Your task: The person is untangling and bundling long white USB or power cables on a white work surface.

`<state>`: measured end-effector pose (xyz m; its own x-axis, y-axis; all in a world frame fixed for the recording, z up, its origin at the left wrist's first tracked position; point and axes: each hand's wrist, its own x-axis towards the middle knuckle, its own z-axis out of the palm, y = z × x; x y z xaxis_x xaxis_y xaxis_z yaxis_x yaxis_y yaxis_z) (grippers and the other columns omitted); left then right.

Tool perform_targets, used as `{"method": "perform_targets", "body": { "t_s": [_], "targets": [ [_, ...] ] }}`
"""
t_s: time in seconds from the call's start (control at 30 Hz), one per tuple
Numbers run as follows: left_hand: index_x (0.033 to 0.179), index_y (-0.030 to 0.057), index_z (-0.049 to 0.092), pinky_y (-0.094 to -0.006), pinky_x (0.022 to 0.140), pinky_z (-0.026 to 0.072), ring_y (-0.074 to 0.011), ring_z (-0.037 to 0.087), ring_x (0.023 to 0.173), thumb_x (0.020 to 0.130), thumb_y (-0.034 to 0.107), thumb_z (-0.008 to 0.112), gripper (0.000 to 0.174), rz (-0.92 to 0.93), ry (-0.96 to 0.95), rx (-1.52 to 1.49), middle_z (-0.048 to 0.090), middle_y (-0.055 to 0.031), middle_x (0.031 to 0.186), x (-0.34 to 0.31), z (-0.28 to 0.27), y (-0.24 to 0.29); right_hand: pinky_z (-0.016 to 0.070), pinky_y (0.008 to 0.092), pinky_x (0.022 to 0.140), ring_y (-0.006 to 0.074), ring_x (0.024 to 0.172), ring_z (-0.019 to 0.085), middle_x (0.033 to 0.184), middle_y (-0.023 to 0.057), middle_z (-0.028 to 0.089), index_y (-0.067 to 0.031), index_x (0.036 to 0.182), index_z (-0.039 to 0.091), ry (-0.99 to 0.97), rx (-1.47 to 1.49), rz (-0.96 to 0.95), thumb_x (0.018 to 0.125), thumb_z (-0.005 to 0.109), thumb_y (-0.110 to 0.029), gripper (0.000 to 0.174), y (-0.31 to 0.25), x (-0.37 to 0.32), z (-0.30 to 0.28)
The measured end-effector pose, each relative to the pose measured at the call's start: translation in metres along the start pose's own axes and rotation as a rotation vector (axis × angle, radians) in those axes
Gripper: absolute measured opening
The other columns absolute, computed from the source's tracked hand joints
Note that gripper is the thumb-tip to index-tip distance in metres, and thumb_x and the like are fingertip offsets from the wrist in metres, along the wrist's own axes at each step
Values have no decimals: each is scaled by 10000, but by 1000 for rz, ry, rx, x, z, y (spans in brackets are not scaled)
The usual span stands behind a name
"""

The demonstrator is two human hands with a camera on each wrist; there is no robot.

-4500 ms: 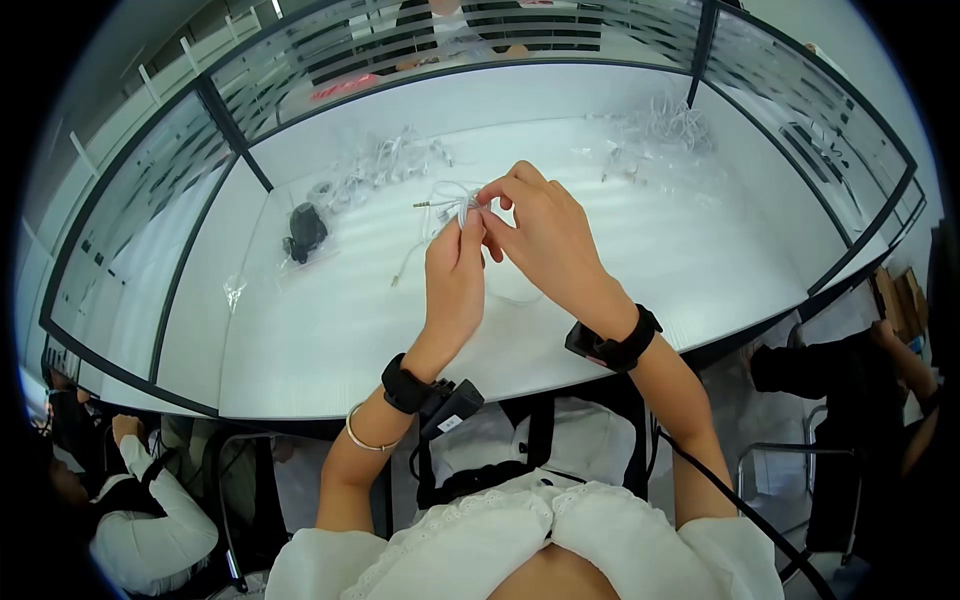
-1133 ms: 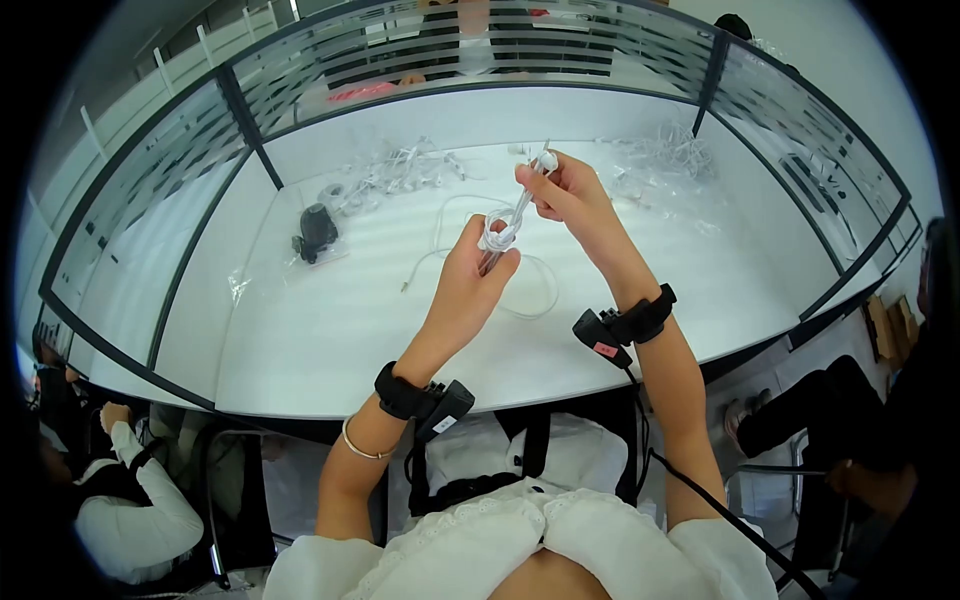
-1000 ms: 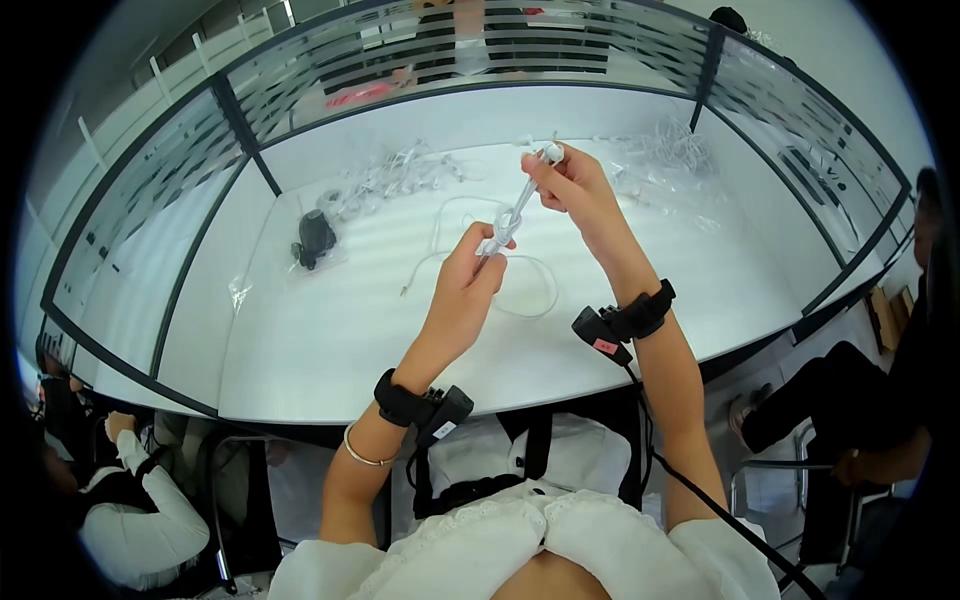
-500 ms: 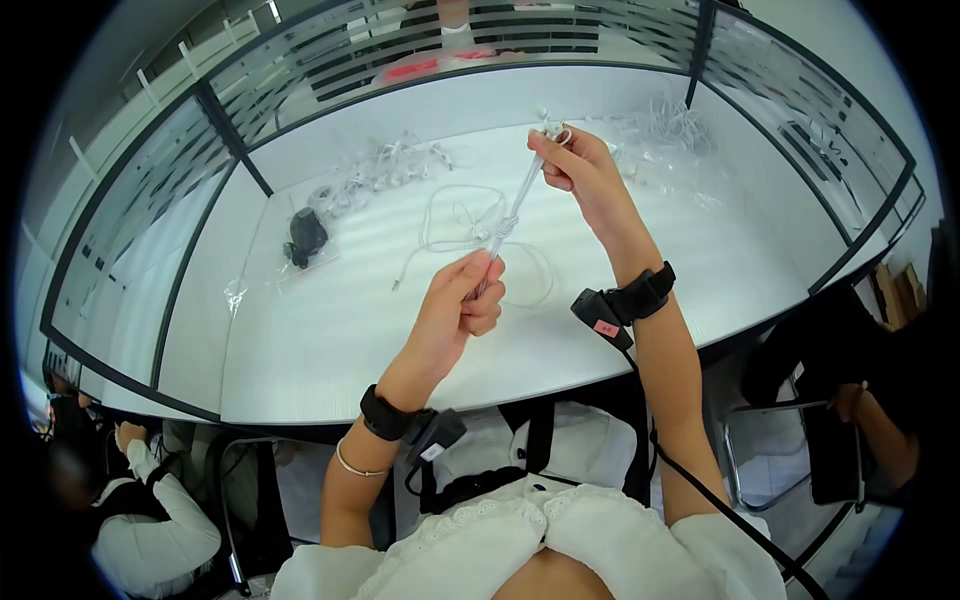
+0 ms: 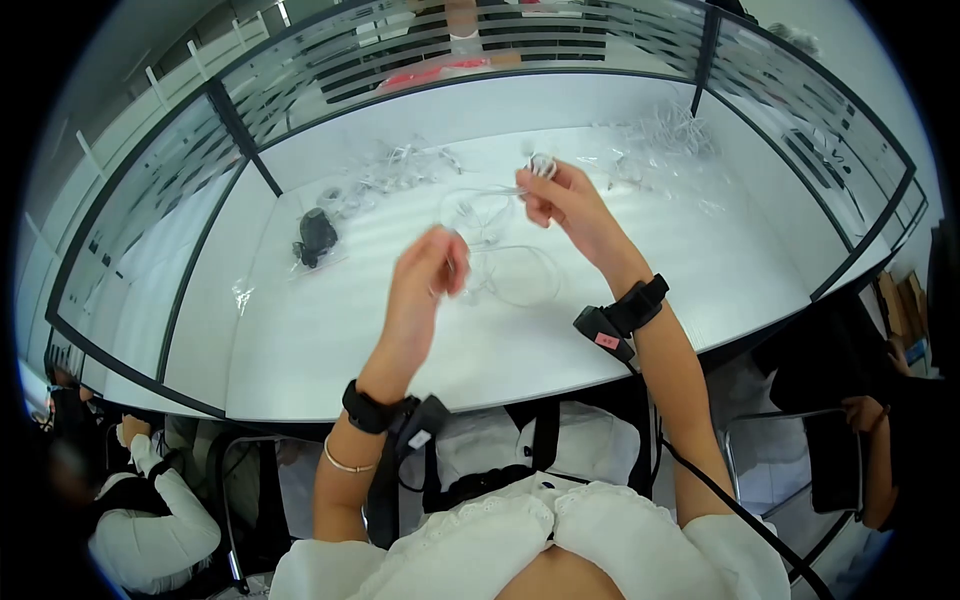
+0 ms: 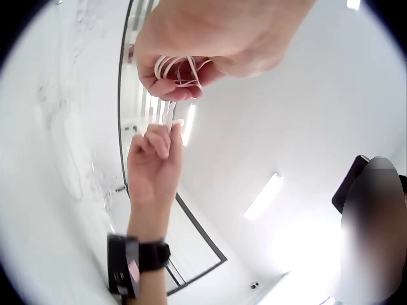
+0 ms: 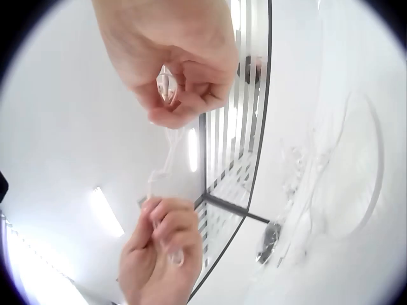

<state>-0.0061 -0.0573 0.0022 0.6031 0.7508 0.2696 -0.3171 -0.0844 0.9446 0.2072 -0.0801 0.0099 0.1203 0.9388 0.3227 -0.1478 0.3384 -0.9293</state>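
Both hands are raised over the white table [image 5: 330,350], apart from each other. My right hand [image 5: 572,205] pinches a bunched white cable [image 5: 541,163] between thumb and fingers. My left hand [image 5: 422,285], blurred by motion, is nearer the body and to the left. In the left wrist view its curled fingers hold several white cable loops [image 6: 166,63]. The right wrist view shows a pale cable strand [image 7: 170,152] with a thicker, knot-like spot between the hands. More thin white cable [image 5: 556,275] lies looped on the table beneath them.
A black object [image 5: 317,236] in a clear bag lies at the left. White cables in clear plastic [image 5: 395,170] are heaped at the back left, another heap [image 5: 672,140] at the back right. Dark-framed panels [image 5: 235,120] edge the table. Other people sit at both sides.
The hands, close together at first, drew a knotted cable bundle taut between them. Since half a second ago, my left hand has shifted left and forward; my right hand has come slightly nearer.
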Motion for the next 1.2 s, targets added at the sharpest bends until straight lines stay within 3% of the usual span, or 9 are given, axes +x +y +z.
{"method": "perform_targets", "body": {
  "t_s": [0.13, 0.2, 0.3, 0.47, 0.67, 0.83, 0.9, 1.03, 1.2],
  "targets": [
    [831, 69, 514, -325, 901, 339, -163, 506, 986, 983, 301, 395, 302, 169, 157, 24, 557, -64, 1096, 38, -28, -1, 384, 230, 630, 91, 655, 554, 737, 5, 580, -65, 918, 570, -192, -61, 40, 867, 629, -246, 198, 5, -5, 13],
    [833, 75, 516, -361, 974, 320, -197, 508, 1097, 983, 302, 389, 300, 160, 165, -89, 549, -98, 1216, 54, -35, -1, 409, 260, 772, 136, 870, 602, 1011, 72, 615, -55, 1144, 530, -345, -87, 110, 866, 612, -248, 348, 12, -5, 11],
    [828, 89, 521, -391, 1018, 316, -273, 468, 1219, 975, 294, 403, 278, 86, -139, -315, 508, -160, 1301, 70, -53, 2, 386, 302, 924, 182, 1113, 536, 1299, 114, 498, -109, 1403, 344, -513, -134, 190, 872, 604, -293, 619, 16, -10, 21],
    [812, 97, 536, -370, 999, 329, -257, 491, 1198, 963, 295, 413, 278, -19, 38, -308, 586, -160, 1198, 118, -84, 17, 401, 340, 964, 216, 1152, 523, 1327, 112, 485, -106, 1415, 344, -298, -90, 277, 918, 480, -463, 627, 40, -5, 14],
    [879, 108, 612, -266, 832, 339, -152, 573, 959, 891, 348, 519, 258, 136, 263, 152, 669, -60, 1018, 206, -119, 20, 412, 337, 953, 205, 1140, 533, 1301, 91, 513, -81, 1323, 482, -235, -127, 318, 933, 418, -498, 575, 43, 3, 10],
    [1034, 33, 666, -444, 934, 378, -275, 569, 1075, 808, 349, 547, 406, -182, 140, 1792, 652, -135, 1052, 254, -199, -58, 414, 316, 917, 191, 1101, 550, 1259, 84, 547, -69, 1261, 546, -343, -267, 271, 928, 443, -487, 544, 48, -1, 12],
    [1146, 49, 625, -500, 997, 340, -356, 459, 1222, 774, 360, 572, 488, -449, 61, 1744, 573, -162, 1215, 244, -210, -68, 415, 312, 915, 186, 1092, 552, 1252, 87, 551, -66, 1257, 550, -380, -286, 300, 926, 456, -474, 533, 50, -4, 14],
    [1219, 50, 573, -577, 1002, 282, -388, 268, 1331, 699, 369, 647, 614, -562, 173, 1579, 393, -166, 1395, 231, -253, -84, 416, 310, 916, 183, 1083, 546, 1219, 88, 563, -51, 1232, 568, -398, -366, 264, 929, 491, -414, 480, 58, 1, 7],
    [1172, 67, 582, -583, 1000, 262, -371, 352, 1260, 670, 334, 658, 573, -454, 381, 1616, 456, -185, 1296, 178, -206, -25, 428, 327, 909, 207, 1088, 533, 1163, 93, 584, -66, 1118, 626, -307, -835, 24, 921, 532, -350, 358, 35, 5, -28]
  ]
}}
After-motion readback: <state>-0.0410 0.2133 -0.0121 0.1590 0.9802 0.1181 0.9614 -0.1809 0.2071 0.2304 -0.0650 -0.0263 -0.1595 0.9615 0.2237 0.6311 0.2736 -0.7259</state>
